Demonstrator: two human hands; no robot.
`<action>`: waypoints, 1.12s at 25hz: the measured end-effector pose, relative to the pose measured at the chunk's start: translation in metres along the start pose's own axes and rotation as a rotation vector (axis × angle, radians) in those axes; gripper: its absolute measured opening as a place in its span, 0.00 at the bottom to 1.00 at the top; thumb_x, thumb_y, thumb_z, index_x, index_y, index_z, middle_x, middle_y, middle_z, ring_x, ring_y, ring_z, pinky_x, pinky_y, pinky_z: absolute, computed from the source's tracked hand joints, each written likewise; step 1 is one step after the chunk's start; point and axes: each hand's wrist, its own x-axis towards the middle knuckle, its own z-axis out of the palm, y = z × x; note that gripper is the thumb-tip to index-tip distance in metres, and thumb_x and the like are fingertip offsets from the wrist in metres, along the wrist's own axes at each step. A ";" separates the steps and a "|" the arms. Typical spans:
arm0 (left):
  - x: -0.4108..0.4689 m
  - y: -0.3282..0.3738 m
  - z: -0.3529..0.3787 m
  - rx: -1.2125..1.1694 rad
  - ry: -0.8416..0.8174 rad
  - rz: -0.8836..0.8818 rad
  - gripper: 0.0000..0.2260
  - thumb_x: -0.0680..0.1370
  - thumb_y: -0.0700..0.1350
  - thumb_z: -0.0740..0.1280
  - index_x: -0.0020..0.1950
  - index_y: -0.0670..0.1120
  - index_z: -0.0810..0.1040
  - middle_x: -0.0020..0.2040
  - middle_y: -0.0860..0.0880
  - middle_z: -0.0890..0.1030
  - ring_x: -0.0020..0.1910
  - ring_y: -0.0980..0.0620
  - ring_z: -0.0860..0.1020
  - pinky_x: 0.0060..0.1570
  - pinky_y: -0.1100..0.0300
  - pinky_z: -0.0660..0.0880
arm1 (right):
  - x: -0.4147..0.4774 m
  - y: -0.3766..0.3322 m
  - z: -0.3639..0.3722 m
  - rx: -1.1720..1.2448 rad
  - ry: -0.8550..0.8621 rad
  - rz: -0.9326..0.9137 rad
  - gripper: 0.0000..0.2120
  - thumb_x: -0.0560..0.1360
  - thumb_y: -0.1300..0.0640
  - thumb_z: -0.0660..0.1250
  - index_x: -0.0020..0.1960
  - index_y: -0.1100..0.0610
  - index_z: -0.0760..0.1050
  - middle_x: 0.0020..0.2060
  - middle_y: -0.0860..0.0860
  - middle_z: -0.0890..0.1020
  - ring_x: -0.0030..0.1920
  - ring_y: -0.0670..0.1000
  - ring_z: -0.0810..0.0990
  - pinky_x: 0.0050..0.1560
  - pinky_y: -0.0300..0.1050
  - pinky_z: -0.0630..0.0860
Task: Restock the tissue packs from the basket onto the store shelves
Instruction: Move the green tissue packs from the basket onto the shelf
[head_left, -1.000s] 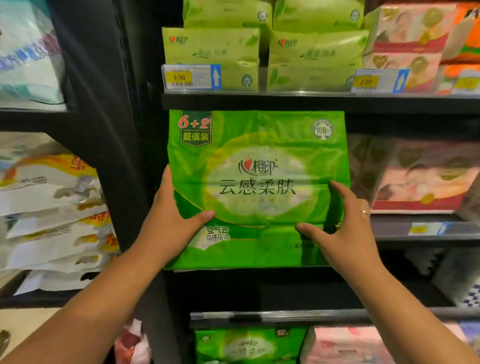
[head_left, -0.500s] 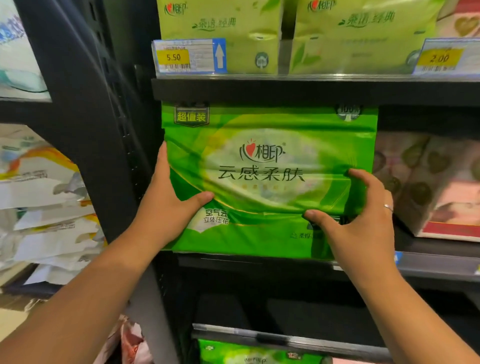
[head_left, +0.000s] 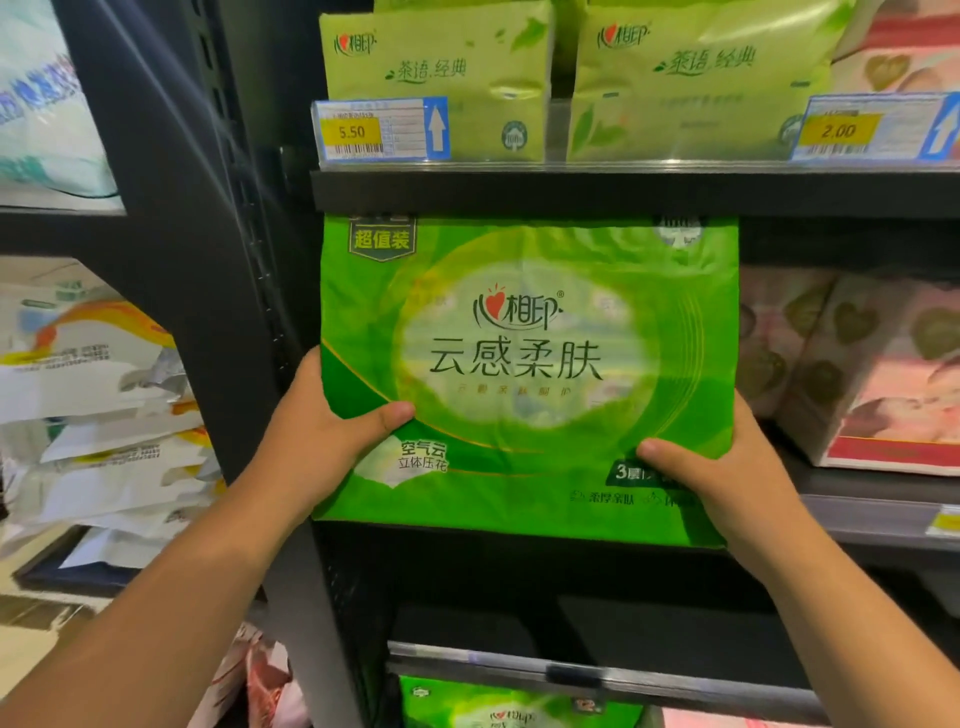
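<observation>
Dark shelf (head_left: 519, 189), green tissue pack (head_left: 524, 364) (upright) between both hands (head_left: 322, 447).

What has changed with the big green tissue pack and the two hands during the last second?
The green tissue pack went up and into the shelf opening; its top edge now hides behind the upper shelf edge. The right hand slid lower. Both it and the left hand still grip the pack.

Bright green tissue pack (head_left: 524, 374), white centre
</observation>
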 end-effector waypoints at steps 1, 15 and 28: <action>-0.009 -0.003 -0.001 0.011 -0.002 0.000 0.37 0.59 0.56 0.76 0.66 0.57 0.67 0.56 0.60 0.78 0.56 0.58 0.77 0.56 0.53 0.74 | -0.008 0.004 -0.001 -0.032 0.010 0.003 0.50 0.47 0.42 0.80 0.68 0.48 0.68 0.51 0.44 0.83 0.51 0.42 0.82 0.51 0.44 0.76; -0.055 -0.012 -0.015 0.030 0.211 0.141 0.43 0.57 0.54 0.81 0.66 0.53 0.61 0.62 0.54 0.75 0.63 0.54 0.73 0.67 0.48 0.69 | -0.047 -0.009 0.006 -0.170 0.076 -0.173 0.51 0.51 0.37 0.80 0.67 0.52 0.64 0.52 0.32 0.77 0.53 0.32 0.76 0.57 0.33 0.73; 0.007 -0.027 0.023 0.178 0.059 -0.051 0.36 0.75 0.54 0.70 0.73 0.42 0.54 0.61 0.49 0.72 0.62 0.46 0.73 0.55 0.59 0.67 | 0.019 0.017 0.018 -0.341 0.053 -0.038 0.42 0.64 0.60 0.80 0.70 0.52 0.60 0.51 0.43 0.77 0.56 0.49 0.77 0.53 0.40 0.71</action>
